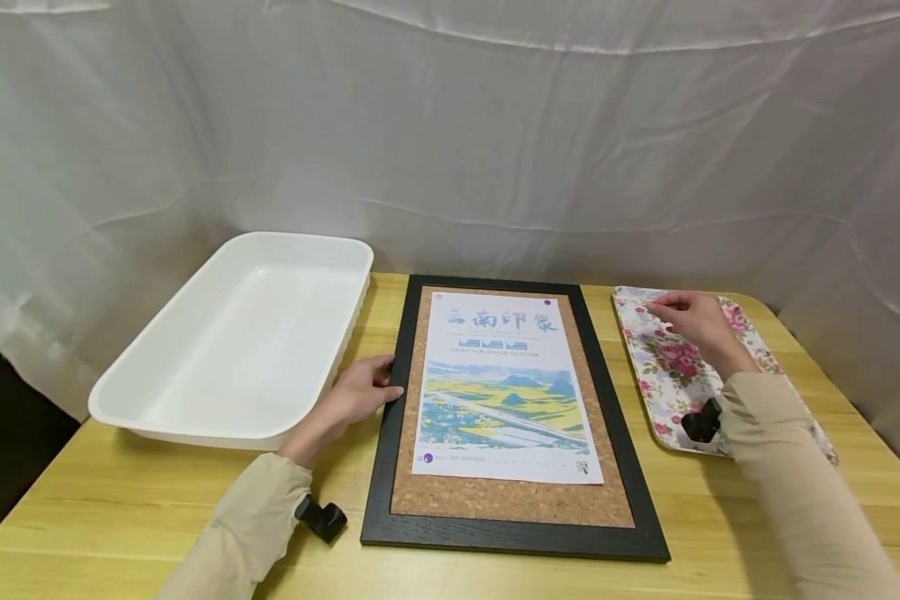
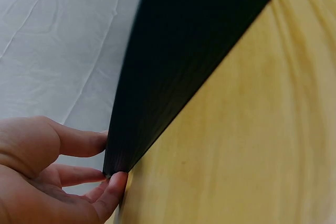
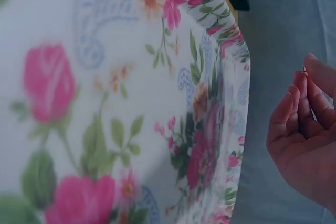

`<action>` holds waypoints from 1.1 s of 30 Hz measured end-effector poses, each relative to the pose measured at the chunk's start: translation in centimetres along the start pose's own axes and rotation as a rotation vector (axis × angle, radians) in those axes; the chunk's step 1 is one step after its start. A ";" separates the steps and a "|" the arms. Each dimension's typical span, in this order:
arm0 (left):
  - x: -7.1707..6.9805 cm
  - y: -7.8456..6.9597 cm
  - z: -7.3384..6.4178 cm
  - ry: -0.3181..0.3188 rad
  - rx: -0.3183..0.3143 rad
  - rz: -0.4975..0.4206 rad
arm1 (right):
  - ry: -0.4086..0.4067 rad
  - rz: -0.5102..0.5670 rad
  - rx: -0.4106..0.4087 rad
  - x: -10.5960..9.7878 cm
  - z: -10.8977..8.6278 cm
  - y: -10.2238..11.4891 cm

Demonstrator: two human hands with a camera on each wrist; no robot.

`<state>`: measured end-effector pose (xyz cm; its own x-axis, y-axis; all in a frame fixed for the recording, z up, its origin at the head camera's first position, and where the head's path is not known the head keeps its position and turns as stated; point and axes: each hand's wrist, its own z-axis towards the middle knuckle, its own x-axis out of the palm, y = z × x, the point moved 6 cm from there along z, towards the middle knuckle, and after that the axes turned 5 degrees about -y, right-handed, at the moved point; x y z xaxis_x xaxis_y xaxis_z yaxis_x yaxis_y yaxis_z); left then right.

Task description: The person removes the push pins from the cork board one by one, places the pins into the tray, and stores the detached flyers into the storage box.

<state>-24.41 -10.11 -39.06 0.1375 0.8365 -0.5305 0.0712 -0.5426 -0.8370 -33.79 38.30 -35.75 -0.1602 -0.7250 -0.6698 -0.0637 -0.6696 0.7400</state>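
Note:
A cork board (image 1: 510,507) with a black frame lies flat, bearing a printed landscape poster (image 1: 498,400). Round purple dots, which look like tack heads, show at the poster's top right and bottom left. My left hand (image 1: 356,392) holds the frame's left side, thumb and fingertips at its edge; in the left wrist view the hand (image 2: 58,169) pinches the black frame edge (image 2: 163,56). Above the floral tray (image 1: 648,383), my right hand (image 1: 697,325) pinches a tiny pin (image 3: 303,71) between thumb and fingertips; most of it is hidden.
A large white plastic bin (image 1: 232,350) stands on the left of the wooden table (image 1: 67,517), beside my left forearm. The floral tray lies right of the board, partly under my right forearm. A pale cloth (image 1: 495,150) hangs behind the table.

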 end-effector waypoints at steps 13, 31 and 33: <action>0.0 -0.1 -0.1 0.000 0.014 -0.006 | 0.018 0.030 0.102 0.6 0.6 -2.4; -0.3 -0.7 -0.6 0.002 0.015 -0.017 | -0.031 0.159 0.319 0.8 -0.1 -3.8; -0.2 -0.5 -0.5 0.005 0.005 -0.023 | -0.030 0.150 0.317 0.9 -0.1 -3.7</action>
<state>-24.00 -10.05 -38.45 0.1411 0.8483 -0.5104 0.0693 -0.5228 -0.8496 -33.61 40.12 -39.04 -0.2195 -0.8031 -0.5540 -0.3395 -0.4695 0.8150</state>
